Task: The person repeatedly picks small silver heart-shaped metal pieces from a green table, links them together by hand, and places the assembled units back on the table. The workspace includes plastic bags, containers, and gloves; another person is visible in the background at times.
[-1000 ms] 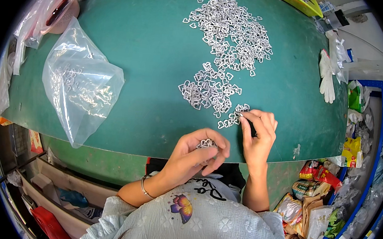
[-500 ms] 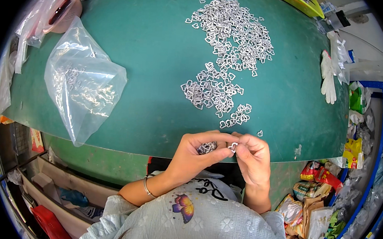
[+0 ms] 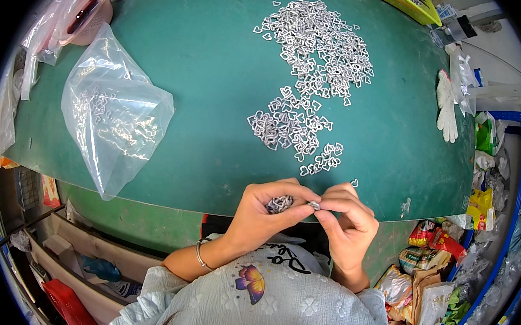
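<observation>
My left hand [image 3: 256, 213] is closed around a small cluster of silvery heart-shaped metal rings [image 3: 279, 205] in its palm. Its thumb and forefinger also pinch a single heart-shaped ring [image 3: 314, 206], now seen nearly edge-on. Meeting it from the other side, my right hand [image 3: 349, 226] has its thumb and fingertips closed at that same ring. Beyond the hands lies a small group of these rings [image 3: 324, 159], then a medium heap [image 3: 290, 122], and a large heap [image 3: 323, 43] at the back. One loose ring [image 3: 354, 183] lies just past my right fingers.
A clear plastic bag [image 3: 119, 116] with some rings inside lies on the green table [image 3: 210, 98] at left. Behind it stands a pink basket [image 3: 95, 21]. A white glove [image 3: 446, 109] rests by the right edge; a yellow-green tray [image 3: 410, 5] is at back right.
My right hand has shifted slightly right, and its fingers have changed their hold. The pinched ring has turned from showing its heart outline to nearly edge-on.
</observation>
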Motion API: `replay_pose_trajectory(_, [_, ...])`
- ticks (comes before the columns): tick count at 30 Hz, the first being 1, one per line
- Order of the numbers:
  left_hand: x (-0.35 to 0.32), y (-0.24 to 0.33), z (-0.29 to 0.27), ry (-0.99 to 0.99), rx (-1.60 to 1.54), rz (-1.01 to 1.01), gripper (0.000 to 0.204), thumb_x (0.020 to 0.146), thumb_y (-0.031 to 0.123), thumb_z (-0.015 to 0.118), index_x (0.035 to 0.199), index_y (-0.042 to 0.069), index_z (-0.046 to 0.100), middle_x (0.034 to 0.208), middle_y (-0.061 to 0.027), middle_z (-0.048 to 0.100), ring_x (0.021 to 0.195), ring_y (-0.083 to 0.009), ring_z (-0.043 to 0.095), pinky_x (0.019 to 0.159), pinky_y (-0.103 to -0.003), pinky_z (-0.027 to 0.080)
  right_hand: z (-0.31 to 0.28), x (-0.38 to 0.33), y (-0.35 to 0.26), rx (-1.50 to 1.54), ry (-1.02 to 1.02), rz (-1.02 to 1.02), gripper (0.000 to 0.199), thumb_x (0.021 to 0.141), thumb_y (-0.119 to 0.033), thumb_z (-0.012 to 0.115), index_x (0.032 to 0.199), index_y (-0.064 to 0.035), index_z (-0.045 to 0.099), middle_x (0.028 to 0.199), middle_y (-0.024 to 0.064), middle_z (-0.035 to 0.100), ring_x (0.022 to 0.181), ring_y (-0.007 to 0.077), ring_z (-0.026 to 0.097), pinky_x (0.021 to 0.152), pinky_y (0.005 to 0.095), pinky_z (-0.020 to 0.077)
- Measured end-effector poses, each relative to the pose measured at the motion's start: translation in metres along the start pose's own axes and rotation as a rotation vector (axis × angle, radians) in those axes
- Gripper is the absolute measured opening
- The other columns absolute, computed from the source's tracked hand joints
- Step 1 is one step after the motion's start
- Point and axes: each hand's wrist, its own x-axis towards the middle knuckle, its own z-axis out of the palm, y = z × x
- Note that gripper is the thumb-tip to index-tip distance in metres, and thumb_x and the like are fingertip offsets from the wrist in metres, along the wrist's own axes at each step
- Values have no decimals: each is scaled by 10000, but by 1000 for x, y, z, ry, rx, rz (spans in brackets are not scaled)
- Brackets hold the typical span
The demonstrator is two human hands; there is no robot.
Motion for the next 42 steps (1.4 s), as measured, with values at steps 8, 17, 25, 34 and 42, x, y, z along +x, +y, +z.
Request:
replay_pose_trajectory(8, [-1, 3, 1, 13, -16, -12, 174, 738, -24, 635, 912, -25, 640, 728, -16, 532, 651, -59, 436, 572, -203, 344, 1, 2, -7, -409, 82, -285, 177, 610, 24, 708, 775, -5, 651, 755, 69, 619, 682, 207, 546, 647, 310, 377])
replay_pose_trajectory(17, [-3, 1, -2, -8, -11, -112, 193, 784, 34, 645, 974, 0, 642, 755, 16, 548, 706, -41, 461, 632, -190, 380, -2, 2, -1, -573, 43, -446, 214, 576, 11, 687, 787, -11, 660, 763, 60, 609, 700, 204, 546, 672, 317, 381])
replay_pose_trajectory(25, [-6, -3, -1, -3, -422, -189, 146, 855, 80, 545, 966, -14, 548, 730, -28, 500, 516, -44, 382, 421, -192, 273, -22, 21, 38, -621, 242, -74, 151, 706, 13, 645, 856, -2, 640, 870, 107, 588, 825, 252, 528, 720, 319, 415])
replay_pose_trajectory(34, [-3, -5, -3, -68, -447, -91, 214, 901, 188, 492, 834, -8, 547, 732, -83, 534, 472, -81, 404, 394, -202, 268, -18, 39, 49, -872, 49, -107, 147, 698, -25, 658, 837, -51, 619, 1060, 78, 542, 1004, 283, 459, 839, 374, 330])
replay_pose_trajectory(42, [0, -5, 3, 82, -292, -242, 210, 887, 122, 536, 1029, -18, 600, 707, -35, 535, 504, -49, 386, 416, -179, 268, -15, 25, 40, -414, 183, -143, 107, 681, 23, 647, 767, -13, 594, 782, 88, 597, 773, 243, 533, 735, 329, 399])
